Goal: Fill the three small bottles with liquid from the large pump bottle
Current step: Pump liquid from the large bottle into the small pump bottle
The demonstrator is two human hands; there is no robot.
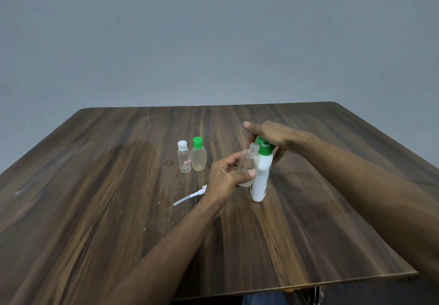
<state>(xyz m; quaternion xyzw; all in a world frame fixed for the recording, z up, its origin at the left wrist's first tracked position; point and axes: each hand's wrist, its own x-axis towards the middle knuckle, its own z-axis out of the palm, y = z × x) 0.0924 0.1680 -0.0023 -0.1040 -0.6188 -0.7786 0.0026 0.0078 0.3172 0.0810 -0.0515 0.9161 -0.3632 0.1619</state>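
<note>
A large white pump bottle [260,178] with a green pump head [264,147] stands on the wooden table [118,197]. My right hand [273,138] rests on top of the pump head. My left hand [225,178] holds a clear uncapped small bottle [248,162] tilted against the pump bottle, its open neck just beside the green nozzle. Two capped small bottles stand to the left: one with a white cap [183,157] and one with a green cap [198,155], which holds pale liquid.
A white spray-cap part with a thin dip tube [190,196] lies on the table just left of my left wrist. Small wet specks dot the wood near it. The table's front edge runs along the bottom right.
</note>
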